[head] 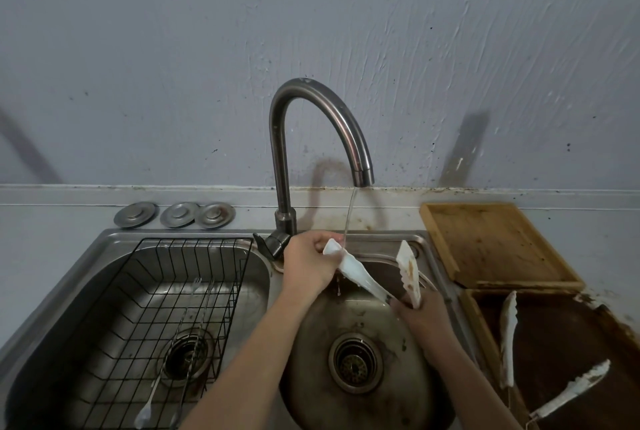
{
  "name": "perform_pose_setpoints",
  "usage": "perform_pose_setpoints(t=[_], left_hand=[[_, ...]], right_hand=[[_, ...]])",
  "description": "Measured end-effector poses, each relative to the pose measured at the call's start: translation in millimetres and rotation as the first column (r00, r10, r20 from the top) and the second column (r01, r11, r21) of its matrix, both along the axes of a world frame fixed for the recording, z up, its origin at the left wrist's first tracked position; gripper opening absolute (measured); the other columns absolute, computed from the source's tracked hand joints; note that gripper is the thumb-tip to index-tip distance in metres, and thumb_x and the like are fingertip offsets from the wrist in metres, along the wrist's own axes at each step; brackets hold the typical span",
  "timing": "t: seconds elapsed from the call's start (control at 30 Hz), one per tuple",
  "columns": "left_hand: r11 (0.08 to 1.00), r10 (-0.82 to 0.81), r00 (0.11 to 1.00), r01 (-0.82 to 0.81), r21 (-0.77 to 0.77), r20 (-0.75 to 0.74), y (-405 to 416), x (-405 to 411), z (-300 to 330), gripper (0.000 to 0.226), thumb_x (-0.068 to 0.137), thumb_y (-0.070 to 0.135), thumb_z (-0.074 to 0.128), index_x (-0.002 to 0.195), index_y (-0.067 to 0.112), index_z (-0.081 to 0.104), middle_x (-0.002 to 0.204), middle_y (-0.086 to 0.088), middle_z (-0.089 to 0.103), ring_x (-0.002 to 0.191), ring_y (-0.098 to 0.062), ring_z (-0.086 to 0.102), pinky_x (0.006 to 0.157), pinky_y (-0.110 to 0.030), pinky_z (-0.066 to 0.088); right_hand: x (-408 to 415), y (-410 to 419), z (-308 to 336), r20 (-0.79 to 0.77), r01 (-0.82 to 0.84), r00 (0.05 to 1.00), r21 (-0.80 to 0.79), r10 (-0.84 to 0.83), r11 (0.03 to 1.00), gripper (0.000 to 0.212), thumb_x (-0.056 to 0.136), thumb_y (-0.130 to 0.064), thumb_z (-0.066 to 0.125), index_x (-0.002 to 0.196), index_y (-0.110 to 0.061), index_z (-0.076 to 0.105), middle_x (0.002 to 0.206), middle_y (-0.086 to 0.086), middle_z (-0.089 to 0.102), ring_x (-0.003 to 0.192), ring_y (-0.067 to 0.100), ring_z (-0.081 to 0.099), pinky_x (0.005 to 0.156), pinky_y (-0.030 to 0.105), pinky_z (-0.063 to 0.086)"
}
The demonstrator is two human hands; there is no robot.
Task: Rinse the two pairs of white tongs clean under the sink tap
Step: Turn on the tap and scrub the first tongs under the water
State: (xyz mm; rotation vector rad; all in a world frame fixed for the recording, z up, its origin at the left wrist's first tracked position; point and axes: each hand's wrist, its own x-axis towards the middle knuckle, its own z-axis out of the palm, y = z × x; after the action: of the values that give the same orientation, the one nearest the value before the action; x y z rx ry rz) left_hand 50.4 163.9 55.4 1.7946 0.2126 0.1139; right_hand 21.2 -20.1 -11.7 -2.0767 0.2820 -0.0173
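The left hand pinches the tip of one arm of the white tongs under the tap stream, and the right hand grips the hinge end, over the right sink bowl. The second tongs lie on the dark tray at right.

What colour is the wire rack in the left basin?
Black wire rack, plainest in the head view.

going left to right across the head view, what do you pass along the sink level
wire rack → left hand → held tongs → right hand → second tongs on the dark tray
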Motion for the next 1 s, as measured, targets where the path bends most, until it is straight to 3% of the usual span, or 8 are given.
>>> perform_pose_setpoints(t=[0.07, 0.13, 0.3, 0.47, 0.63, 0.77, 0.9, 1.0], left_hand=[[0.997, -0.015, 0.999, 0.012, 0.07, 0.048, -1, -1, 8, 0.029, 0.073, 0.0, 0.066, 0.068, 0.029, 0.068, 0.073, 0.001, 0.073, 0.069, -0.013, 0.069, 0.066, -0.031, 0.059], [0.992, -0.027, 0.997, 0.018, 0.123, 0.074, -1, -3, 14, 0.03, 0.074, 0.0, 0.065, 0.069, 0.03, 0.067, 0.079, 0.004, 0.073, 0.069, -0.008, 0.069, 0.06, -0.023, 0.057], [0.98, -0.037, 0.993, 0.013, 0.201, 0.113, 0, -5, 23, 0.026, 0.074, -0.002, 0.062, 0.075, 0.023, 0.069, 0.082, 0.003, 0.073, 0.063, -0.004, 0.067, 0.051, -0.013, 0.05], [0.968, -0.055, 0.99, 0.021, 0.25, 0.129, -1, -3, 20, 0.026, 0.075, -0.003, 0.058, 0.077, 0.022, 0.067, 0.086, 0.0, 0.072, 0.066, -0.004, 0.065, 0.048, -0.006, 0.045], [0.91, -0.077, 0.995, 0.045, 0.412, 0.061, 2, -1, 4, 0.024, 0.083, 0.003, 0.05, 0.099, 0.013, 0.065, 0.085, -0.003, 0.066, 0.061, -0.007, 0.06, 0.045, -0.006, 0.043], [0.979, -0.051, 0.993, 0.07, 0.19, -0.106, 11, 5, -6, 0.024, 0.087, -0.001, 0.041, 0.093, 0.001, 0.064, 0.085, -0.017, 0.068, 0.066, -0.024, 0.07, 0.061, -0.037, 0.061], [0.996, -0.072, 0.981, 0.081, 0.042, -0.178, 10, 7, -12, 0.024, 0.094, 0.004, 0.039, 0.1, 0.004, 0.063, 0.099, -0.017, 0.067, 0.078, -0.023, 0.069, 0.062, -0.033, 0.061], [0.997, -0.06, 0.979, 0.051, -0.051, -0.193, 1, 6, -18, 0.026, 0.091, -0.001, 0.038, 0.103, 0.007, 0.06, 0.1, -0.016, 0.067, 0.082, -0.021, 0.067, 0.065, -0.032, 0.06]], right_hand=[[1, 6, -6, -0.009, 0.013, 1.0, 0.048, -0.013, 0.999, 0.034, 0.078, -0.008, 0.07, 0.049, -0.009, 0.051, 0.045, -0.005, 0.047, 0.045, 0.008, 0.043, 0.045, 0.024, 0.036], [1, 13, -9, -0.007, 0.039, 0.999, 0.098, -0.039, 0.994, 0.045, 0.078, -0.008, 0.07, 0.042, -0.018, 0.044, 0.037, -0.008, 0.044, 0.037, 0.001, 0.04, 0.038, 0.015, 0.033], [4, 21, -11, 0.017, 0.071, 0.997, 0.193, -0.076, 0.979, 0.051, 0.077, -0.01, 0.071, 0.041, -0.023, 0.037, 0.037, -0.008, 0.042, 0.042, 0.006, 0.039, 0.044, 0.024, 0.034], [3, 20, -13, 0.048, 0.046, 0.997, 0.145, -0.053, 0.988, 0.044, 0.077, -0.011, 0.072, 0.047, -0.022, 0.041, 0.041, -0.009, 0.045, 0.042, 0.003, 0.043, 0.044, 0.021, 0.036], [-2, 13, -7, 0.053, -0.023, 0.998, 0.031, 0.021, 0.999, 0.034, 0.075, -0.013, 0.074, 0.056, -0.027, 0.049, 0.051, -0.008, 0.054, 0.042, 0.0, 0.052, 0.038, 0.011, 0.037], [-7, -1, -5, 0.037, -0.076, 0.996, -0.051, 0.077, 0.996, 0.021, 0.072, -0.022, 0.077, 0.065, -0.012, 0.059, 0.06, 0.004, 0.06, 0.055, 0.012, 0.053, 0.048, 0.02, 0.041], [-7, -6, 1, -0.044, -0.135, 0.99, -0.018, 0.134, 0.991, 0.022, 0.084, -0.029, 0.066, 0.065, -0.022, 0.058, 0.06, 0.002, 0.065, 0.05, 0.012, 0.059, 0.049, 0.029, 0.05], [-7, -6, 5, -0.056, -0.132, 0.99, -0.02, 0.131, 0.991, 0.026, 0.087, -0.03, 0.063, 0.063, -0.025, 0.054, 0.054, -0.001, 0.064, 0.041, 0.007, 0.058, 0.042, 0.022, 0.047]])
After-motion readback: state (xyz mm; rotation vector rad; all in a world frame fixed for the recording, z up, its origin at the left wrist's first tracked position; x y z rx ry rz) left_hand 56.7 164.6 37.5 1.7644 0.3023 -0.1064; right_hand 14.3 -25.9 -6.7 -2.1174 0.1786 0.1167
